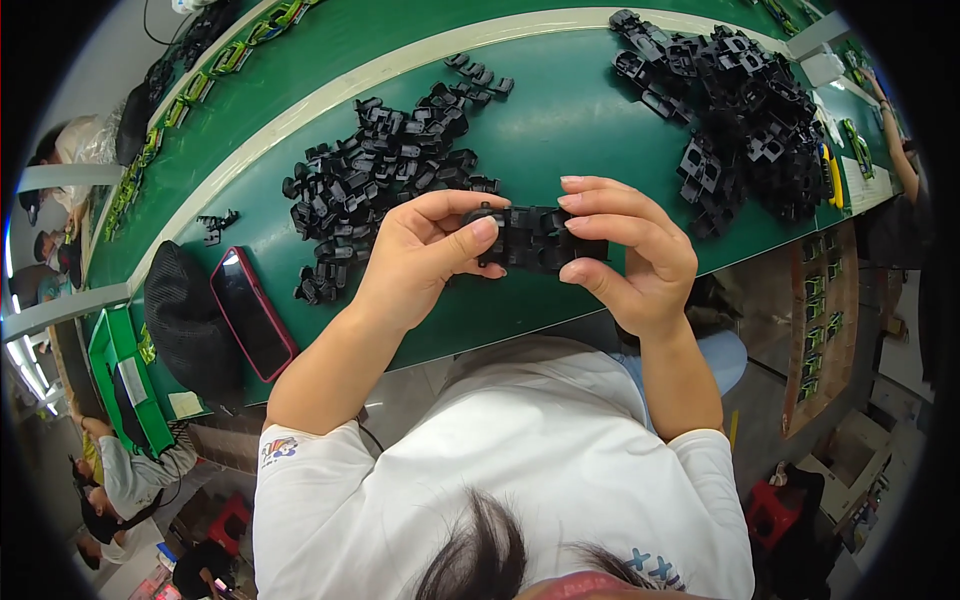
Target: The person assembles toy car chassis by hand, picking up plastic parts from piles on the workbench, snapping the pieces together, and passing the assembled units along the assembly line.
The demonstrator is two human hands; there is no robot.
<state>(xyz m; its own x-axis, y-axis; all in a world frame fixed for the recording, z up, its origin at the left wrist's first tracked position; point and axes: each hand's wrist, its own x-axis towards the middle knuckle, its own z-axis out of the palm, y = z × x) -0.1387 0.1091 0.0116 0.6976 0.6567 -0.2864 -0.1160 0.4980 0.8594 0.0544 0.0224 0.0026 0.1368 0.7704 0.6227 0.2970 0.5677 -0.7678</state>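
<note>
A black moulded plastic part with square openings is held level above the green table, in front of my chest. My left hand is closed on its left end, the thumb lying over the top. At the other end, my right hand has its thumb and a middle finger at opposite edges of the part; the index finger is raised off it. Beyond my left hand lies a loose heap of small black plastic pieces. Farther right is a pile of larger black plastic frames.
A phone in a red case lies at the left beside a black cloth item. A green tray is at the far left. Yellow-handled tools are right of the frame pile. Beyond a pale rail, green parts line another surface.
</note>
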